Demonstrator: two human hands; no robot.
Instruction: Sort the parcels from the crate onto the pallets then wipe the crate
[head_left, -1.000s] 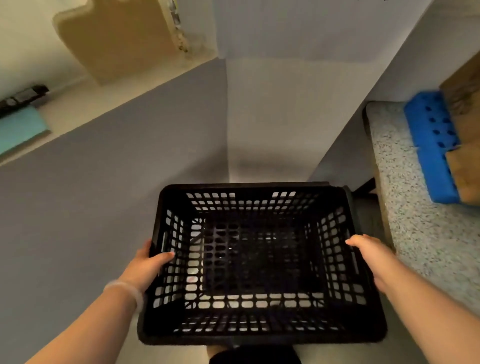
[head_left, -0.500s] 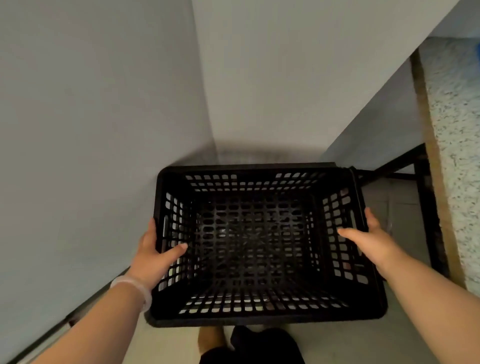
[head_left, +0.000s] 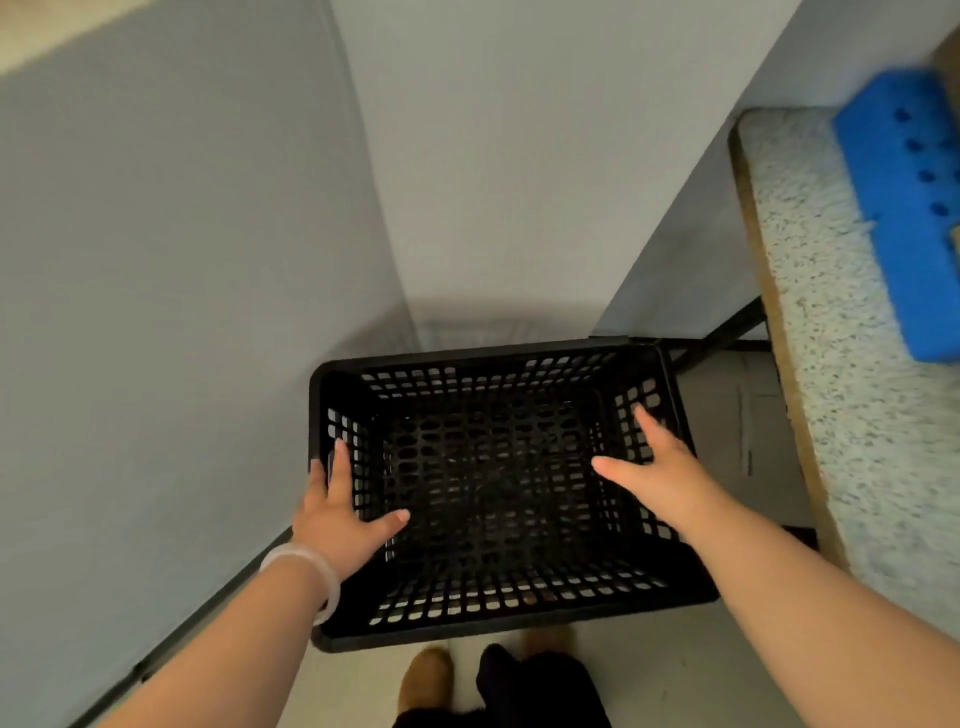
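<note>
Black plastic crate (head_left: 488, 384) seems to stand on the floor in the wall corner, and no parcel shows inside it. The left hand (head_left: 337, 514) lies with straight fingers on the crate's left rim. The right hand (head_left: 660, 467) hovers spread over its right wall, gripping nothing. Right of the crate sits a blue pallet (head_left: 904, 197). Being light, the crate may slide or tip if pressed on one side.

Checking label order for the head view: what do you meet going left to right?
Left hand → right hand → speckled table → blue pallet. The crate spans both hands, so it is left out.
</note>
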